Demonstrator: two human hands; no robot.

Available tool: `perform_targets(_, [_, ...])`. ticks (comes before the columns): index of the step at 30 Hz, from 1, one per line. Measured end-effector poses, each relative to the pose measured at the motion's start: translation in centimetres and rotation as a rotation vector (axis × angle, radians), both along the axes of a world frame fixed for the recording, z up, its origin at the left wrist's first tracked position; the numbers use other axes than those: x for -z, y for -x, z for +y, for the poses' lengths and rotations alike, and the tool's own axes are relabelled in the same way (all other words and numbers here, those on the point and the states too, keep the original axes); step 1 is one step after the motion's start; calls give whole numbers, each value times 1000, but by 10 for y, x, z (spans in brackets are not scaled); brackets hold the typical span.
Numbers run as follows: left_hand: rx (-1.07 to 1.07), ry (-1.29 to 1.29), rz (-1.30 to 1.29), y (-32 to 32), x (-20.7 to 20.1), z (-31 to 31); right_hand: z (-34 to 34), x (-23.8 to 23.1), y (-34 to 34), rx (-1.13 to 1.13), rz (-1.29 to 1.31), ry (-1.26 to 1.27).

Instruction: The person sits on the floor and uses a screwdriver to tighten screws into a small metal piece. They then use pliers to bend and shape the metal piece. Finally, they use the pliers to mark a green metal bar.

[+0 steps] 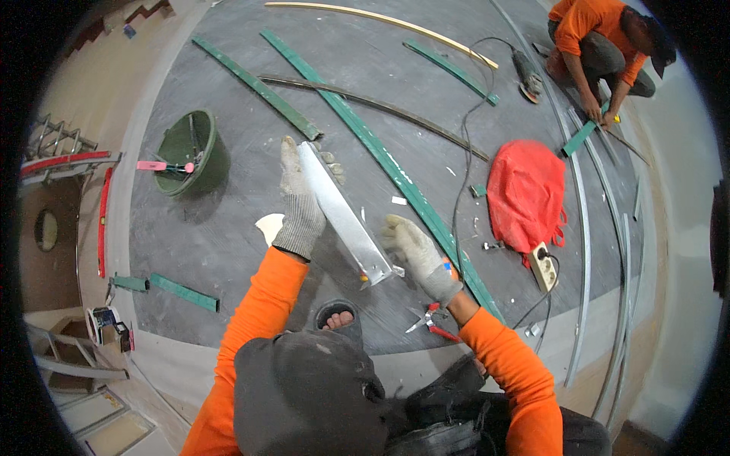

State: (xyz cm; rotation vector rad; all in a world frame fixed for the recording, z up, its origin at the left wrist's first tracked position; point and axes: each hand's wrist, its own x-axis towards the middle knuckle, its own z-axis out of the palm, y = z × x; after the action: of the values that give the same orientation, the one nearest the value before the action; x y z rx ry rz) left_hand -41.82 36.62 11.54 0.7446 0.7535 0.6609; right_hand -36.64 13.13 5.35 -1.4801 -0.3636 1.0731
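Observation:
My left hand [299, 201], in a pale knit work glove, is closed around the upper part of a silver sheet-metal channel [344, 214]. The channel slants down to the right, its cut end near my right hand [422, 254]. That gloved hand is beside the lower end with loosely bent fingers, and nothing plainly shows in it. Whether its fingertips touch the metal is hard to see. Red-handled tin snips [435, 322] lie on the floor below my right hand. My sandalled foot [337, 318] is under the channel's lower end.
Long green metal strips [380, 156] cross the grey floor. A dark green bucket [199, 163] stands left, and a red bag [526, 190] lies right beside a power strip [543, 267]. A corded angle grinder [526, 76] is farther back. Another person [601, 45] crouches at far right, handling a green strip.

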Motion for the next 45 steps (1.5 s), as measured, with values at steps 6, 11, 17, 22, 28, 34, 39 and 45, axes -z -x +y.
perform_targets(6, [35,-8,118,-31,20,-29,-16,-38,-17,-172,11,-98])
perform_targets(11, [85,-332,372,-52,29,-37,-29,-87,-21,-110,-5,54])
perform_targets(17, [661,-1908,92,-30,2,-48,-48,-82,-45,-275,-121,131])
perform_targets(22, [1561,-1519,313,-16,-19,-57,-63,-67,-49,-323,-37,79])
perform_targets(28, [1336,-1519,262,2,5,-48,-100,-22,-48,-152,-314,264])
perform_targets(34, [1058,-1264,550,6,10,-39,-132,2,15,-975,-1298,648])
perform_targets(39, [829,-849,368,11,21,-37,-137,9,33,-1064,-1458,700])
perform_targets(45, [717,-211,167,2,44,-29,-149,21,35,-973,-1401,594])
